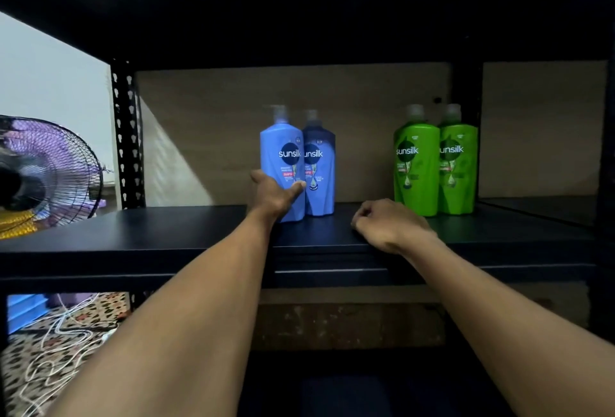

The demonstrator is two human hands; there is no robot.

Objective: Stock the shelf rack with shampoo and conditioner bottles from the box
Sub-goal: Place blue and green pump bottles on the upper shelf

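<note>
Two blue Sunsilk bottles stand upright side by side on the black shelf (166, 233). My left hand (274, 195) grips the lower part of the front blue bottle (283, 150), thumb across its front. The second blue bottle (319, 163) stands just behind and to its right. Two green Sunsilk bottles (416, 163) (457, 167) stand together farther right. My right hand (387, 225) rests on the shelf's front part with loosely curled fingers, holding nothing. The box is out of view.
A black perforated upright (126, 137) marks the rack's left side. A purple fan (50, 170) stands outside to the left. Another black shelf (299, 17) spans overhead. White cables (63, 333) lie on a patterned floor below left.
</note>
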